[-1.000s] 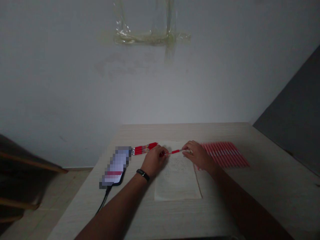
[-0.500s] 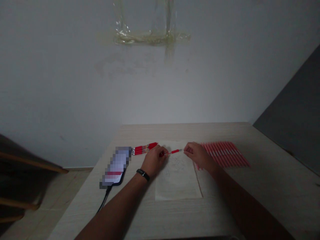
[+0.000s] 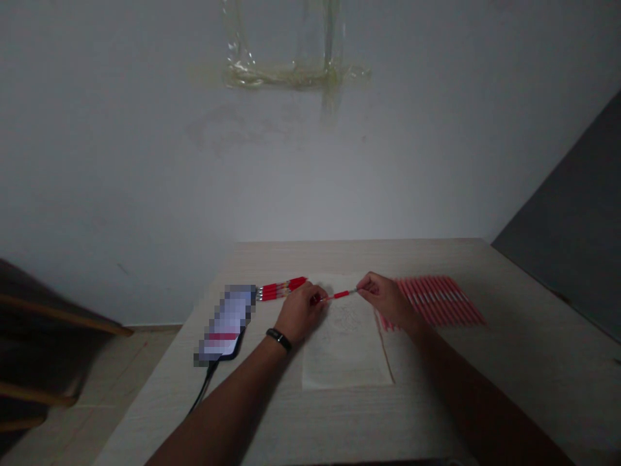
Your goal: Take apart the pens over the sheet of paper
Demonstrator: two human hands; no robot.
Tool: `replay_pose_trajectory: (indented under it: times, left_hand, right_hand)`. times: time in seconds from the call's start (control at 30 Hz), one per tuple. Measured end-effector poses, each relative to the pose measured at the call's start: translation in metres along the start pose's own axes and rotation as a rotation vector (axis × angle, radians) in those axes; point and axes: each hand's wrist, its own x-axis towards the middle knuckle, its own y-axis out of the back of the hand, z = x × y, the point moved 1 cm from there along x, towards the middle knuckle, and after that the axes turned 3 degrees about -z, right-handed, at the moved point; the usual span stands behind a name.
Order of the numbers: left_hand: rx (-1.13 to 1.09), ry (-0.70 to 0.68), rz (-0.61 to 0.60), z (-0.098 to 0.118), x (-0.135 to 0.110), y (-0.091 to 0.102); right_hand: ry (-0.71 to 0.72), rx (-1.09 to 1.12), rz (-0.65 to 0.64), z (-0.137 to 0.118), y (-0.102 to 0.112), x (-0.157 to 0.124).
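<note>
My left hand (image 3: 301,313) grips the red end of a slim red pen (image 3: 340,295), which lies across the top of a sheet of paper (image 3: 345,353). My right hand (image 3: 385,301) comes in from the other side, its pinched fingertips at the pen's metal tip. A black wristband (image 3: 279,340) circles my left wrist. Just beyond my left hand lies a small bundle of red pens (image 3: 281,289). Past my right hand, a row of red-and-white pens (image 3: 439,301) is partly hidden by that hand.
A phone with a blurred screen (image 3: 226,321) lies left of the paper, its black cable (image 3: 201,390) running off the near table edge. The pale wood table (image 3: 436,259) ends against a wall; dark furniture stands at lower left.
My right hand has drawn back from around the pen, then returned to its tip, now sitting slightly higher. My left hand and the pen have barely moved.
</note>
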Motion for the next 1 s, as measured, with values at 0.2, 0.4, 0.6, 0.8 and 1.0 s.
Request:
replay_pose_trajectory:
  times: [0.2, 0.4, 0.6, 0.8, 1.0]
  left_hand:
    - [-0.023, -0.003, -0.009, 0.001, 0.000, 0.001]
    - [-0.038, -0.017, -0.024, 0.001, -0.001, 0.001]
    - [-0.049, -0.031, -0.025, 0.006, -0.001, 0.003]
    - [-0.076, -0.040, -0.036, 0.007, -0.001, 0.004]
    - [-0.119, -0.030, -0.047, 0.008, -0.001, 0.006]
  right_hand:
    - [-0.003, 0.016, -0.005, 0.001, -0.003, -0.001]
    - [-0.118, 0.018, -0.059, -0.001, -0.005, -0.005]
    - [-0.154, 0.024, -0.104, -0.006, -0.006, -0.007]
    - [-0.162, 0.030, -0.104, -0.009, -0.005, -0.008]
    - [-0.194, -0.003, -0.089, -0.007, -0.007, -0.007]
